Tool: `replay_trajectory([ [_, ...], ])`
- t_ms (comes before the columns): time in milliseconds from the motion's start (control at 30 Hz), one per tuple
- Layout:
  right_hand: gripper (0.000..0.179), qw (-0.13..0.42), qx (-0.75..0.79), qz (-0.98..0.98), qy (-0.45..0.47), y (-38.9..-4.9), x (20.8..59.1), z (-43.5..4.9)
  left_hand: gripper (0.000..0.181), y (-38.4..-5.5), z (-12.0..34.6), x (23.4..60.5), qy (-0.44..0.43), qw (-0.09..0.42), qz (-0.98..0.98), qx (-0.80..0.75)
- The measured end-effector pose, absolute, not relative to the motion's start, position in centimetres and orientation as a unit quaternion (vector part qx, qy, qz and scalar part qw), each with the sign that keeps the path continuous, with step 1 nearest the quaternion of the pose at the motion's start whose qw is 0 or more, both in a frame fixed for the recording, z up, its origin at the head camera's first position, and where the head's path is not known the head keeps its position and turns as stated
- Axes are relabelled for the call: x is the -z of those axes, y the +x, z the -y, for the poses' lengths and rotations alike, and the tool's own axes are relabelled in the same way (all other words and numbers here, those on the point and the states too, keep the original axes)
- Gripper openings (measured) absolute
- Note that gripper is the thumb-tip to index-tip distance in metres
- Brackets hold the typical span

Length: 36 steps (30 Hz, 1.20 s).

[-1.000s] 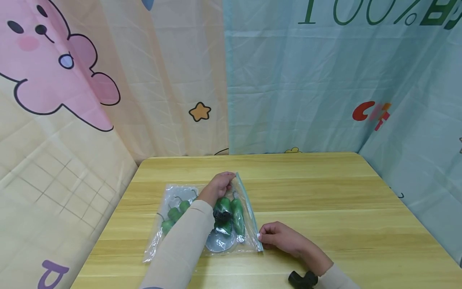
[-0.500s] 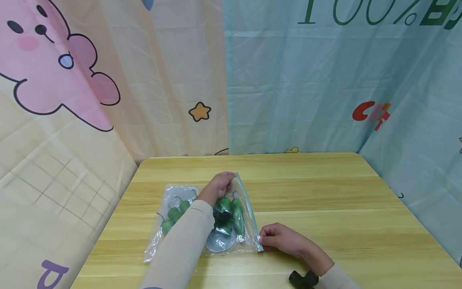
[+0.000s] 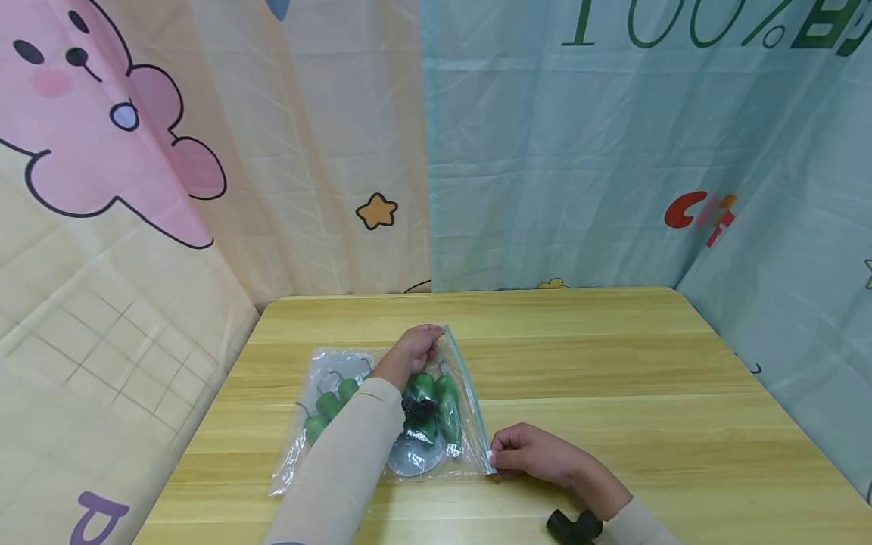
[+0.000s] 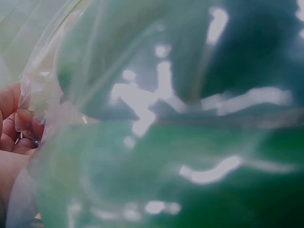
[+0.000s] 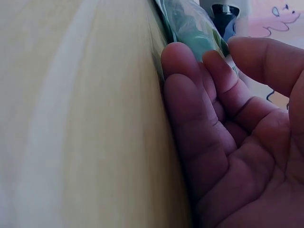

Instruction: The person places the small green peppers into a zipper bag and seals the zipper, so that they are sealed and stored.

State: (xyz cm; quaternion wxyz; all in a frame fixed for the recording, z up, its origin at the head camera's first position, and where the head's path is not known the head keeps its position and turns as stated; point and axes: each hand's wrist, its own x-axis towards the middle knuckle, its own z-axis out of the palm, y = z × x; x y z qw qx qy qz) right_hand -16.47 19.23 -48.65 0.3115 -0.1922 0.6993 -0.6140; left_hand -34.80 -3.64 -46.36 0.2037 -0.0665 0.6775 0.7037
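A clear zip bag (image 3: 468, 446) lies flat on the table with several green peppers (image 3: 449, 409) inside, rounder ones with thin stems (image 3: 329, 403) on its left. Its bluish zip strip (image 3: 466, 378) runs along the right edge. My left hand (image 3: 411, 352) pinches the far end of that strip; the forearm hides the bag's middle. My right hand (image 3: 538, 454) pinches a small white zip slider (image 3: 490, 456) near the strip's near corner. In the left wrist view, shiny green peppers (image 4: 166, 171) under plastic fill most of the picture. The right wrist view shows curled fingers (image 5: 183, 99) low against the tabletop.
The wooden table (image 3: 647, 378) stretches out to the right of the bag. Printed curtains (image 3: 545, 189) hang behind it and along both sides. Black wrist devices (image 3: 574, 527) sit at both wrists, one beside the right sleeve (image 3: 636, 522).
My right hand has slid slightly towards the near end of the zip strip, with the white slider at its fingertips. The left hand and the bag stay in place.
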Motion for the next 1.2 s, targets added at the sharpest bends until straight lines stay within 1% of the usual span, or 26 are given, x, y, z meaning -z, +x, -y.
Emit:
replay_trajectory([
  [533, 0.027, 0.328, 0.618, -0.684, -0.206, -16.4, 48.8, -19.5, 0.02, -34.7, 3.6, 46.3, -0.065, 0.201, -0.676, -0.706],
  [800, 0.028, 0.329, 0.618, -0.687, -0.196, -16.4, 48.5, -19.5, 0.029, -34.6, 3.3, 45.9, -0.061, 0.204, -0.702, -0.68],
  [967, 0.024, 0.321, 0.623, -0.694, -0.163, -16.2, 48.1, -19.6, 0.036, -34.7, 3.4, 45.5, -0.053, 0.207, -0.704, -0.677],
  [1100, 0.023, 0.307, 0.598, -0.725, -0.148, -16.2, 47.1, -20.0, 0.043, -34.6, 4.1, 44.7, -0.016, 0.197, -0.727, -0.658],
  [1200, 0.025, 0.287, 0.56, -0.762, -0.152, -16.3, 46.0, -21.0, 0.044, -34.2, 5.1, 43.6, 0.021, 0.189, -0.755, -0.628],
])
